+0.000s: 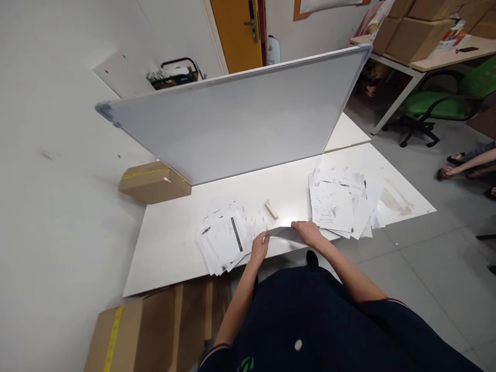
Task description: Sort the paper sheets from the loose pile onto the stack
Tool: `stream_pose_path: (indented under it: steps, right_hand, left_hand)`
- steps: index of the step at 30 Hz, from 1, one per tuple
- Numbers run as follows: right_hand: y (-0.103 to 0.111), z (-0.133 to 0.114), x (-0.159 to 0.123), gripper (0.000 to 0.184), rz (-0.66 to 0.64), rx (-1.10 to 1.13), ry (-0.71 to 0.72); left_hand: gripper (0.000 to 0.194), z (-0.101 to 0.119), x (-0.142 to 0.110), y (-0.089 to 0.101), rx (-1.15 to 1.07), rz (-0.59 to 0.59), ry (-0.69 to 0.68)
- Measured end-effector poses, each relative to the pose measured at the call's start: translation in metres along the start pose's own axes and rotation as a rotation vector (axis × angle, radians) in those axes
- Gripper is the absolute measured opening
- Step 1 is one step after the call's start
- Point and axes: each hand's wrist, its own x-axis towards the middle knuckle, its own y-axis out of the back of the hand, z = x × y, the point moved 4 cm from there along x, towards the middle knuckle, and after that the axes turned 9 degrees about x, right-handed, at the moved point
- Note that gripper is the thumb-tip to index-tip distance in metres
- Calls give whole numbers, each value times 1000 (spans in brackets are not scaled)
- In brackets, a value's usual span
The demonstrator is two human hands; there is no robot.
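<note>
At the front edge of the white table, a sheet of paper is stretched between both hands, slightly bowed; whether single or several, cannot tell. Left hand: thumb and fingers pinched on the sheet's left end. Right hand: fingers closed over its right end, knuckles up. Sheet therefore lies directly between the hands, in front of the torso. Left paper pile: just beside left hand, on its outer side, edges uneven. Right paper pile: just beyond right hand and to its right, sheets fanned. Small beige object: on tabletop, beyond the sheet, near both hands. Whiteboard: standing behind, tilted.
</note>
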Motion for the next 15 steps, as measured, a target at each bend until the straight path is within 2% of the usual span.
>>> stream_pose_path:
  steps: [4,7,10,15]
  right_hand:
    - [0,49,10,20,-50,358,-224]
    - [-14,79,13,16,-122,497,-321]
    - [-34,94,11,18,-176,642,-412]
    - [-53,105,17,23,-150,789,-500]
  left_hand:
    - [28,1,1,0,-24,4,29]
    - [35,-2,4,-3,15,10,79]
    - [40,0,10,-7,86,-4,47]
    - [45,13,24,-10,208,-34,-26]
